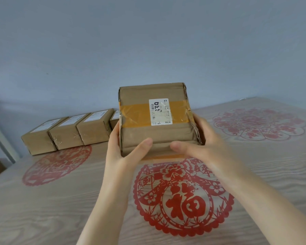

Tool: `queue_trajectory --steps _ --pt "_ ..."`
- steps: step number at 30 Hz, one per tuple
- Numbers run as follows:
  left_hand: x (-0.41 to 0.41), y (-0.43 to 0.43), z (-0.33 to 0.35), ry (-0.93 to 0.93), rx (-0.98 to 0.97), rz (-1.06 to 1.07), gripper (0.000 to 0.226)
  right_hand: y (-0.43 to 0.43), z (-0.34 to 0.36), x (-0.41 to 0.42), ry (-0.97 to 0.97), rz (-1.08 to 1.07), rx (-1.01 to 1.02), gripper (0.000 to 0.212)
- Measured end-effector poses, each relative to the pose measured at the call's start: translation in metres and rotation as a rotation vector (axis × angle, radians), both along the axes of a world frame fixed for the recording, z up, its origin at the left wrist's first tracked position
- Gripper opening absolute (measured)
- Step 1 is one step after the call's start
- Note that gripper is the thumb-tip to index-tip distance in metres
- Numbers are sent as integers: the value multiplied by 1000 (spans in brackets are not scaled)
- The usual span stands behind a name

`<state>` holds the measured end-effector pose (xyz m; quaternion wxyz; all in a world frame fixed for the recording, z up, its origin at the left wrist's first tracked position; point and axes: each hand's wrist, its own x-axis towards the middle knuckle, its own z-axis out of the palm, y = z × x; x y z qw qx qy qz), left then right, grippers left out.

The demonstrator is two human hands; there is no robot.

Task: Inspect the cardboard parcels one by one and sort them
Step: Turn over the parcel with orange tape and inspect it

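Note:
I hold a brown cardboard parcel (140,124) up over the table, its face with a band of yellow tape and a white label turned toward me. My left hand (124,147) grips its left side, thumb on the lower front. My right hand (200,144) grips the right side, thumb on the lower front edge. A row of smaller brown parcels (67,133) with white labels on top stands at the back left against the wall; the rightmost one is partly hidden behind the held parcel.
The wood-grain table (42,209) carries red paper-cut decorations, one large round one (182,202) right below the parcel. A blue-grey wall (148,41) rises behind. The table's left edge drops off near a pale frame (2,138).

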<state>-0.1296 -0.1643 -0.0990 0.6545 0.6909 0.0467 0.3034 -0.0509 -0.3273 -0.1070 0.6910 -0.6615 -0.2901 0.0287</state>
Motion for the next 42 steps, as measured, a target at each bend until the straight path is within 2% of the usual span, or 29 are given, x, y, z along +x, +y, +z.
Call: queue_trajectory --steps 3,11,17,19,22,26,33,37,40,42 --pt "1 -5 0 -12 30 -39 69 -3 0 4 26 -23 65 78" --pt "5 -6 -3 -30 63 82 79 -3 1 2 -9 -42 104 82" --pt "8 -7 -6 -1 58 73 67 1 -3 1 -11 -73 41 70" --pt "8 -4 -5 -12 21 79 60 2 -4 -1 -32 -77 24 74" --pt "8 -1 -4 -21 -7 67 66 3 -5 0 -49 -117 51 86" --pt "8 -4 -7 -27 46 38 76 1 -4 1 -29 -129 150 79" --pt "6 2 -5 -64 -22 21 73 4 -5 -1 -73 -100 71 87" --pt "8 1 -9 -27 29 19 81 2 -4 0 7 -101 158 74" --pt "10 3 -11 13 40 56 95 1 -4 0 33 -87 145 55" --pt "11 6 -12 25 27 75 98 3 -3 -1 17 -60 124 52"
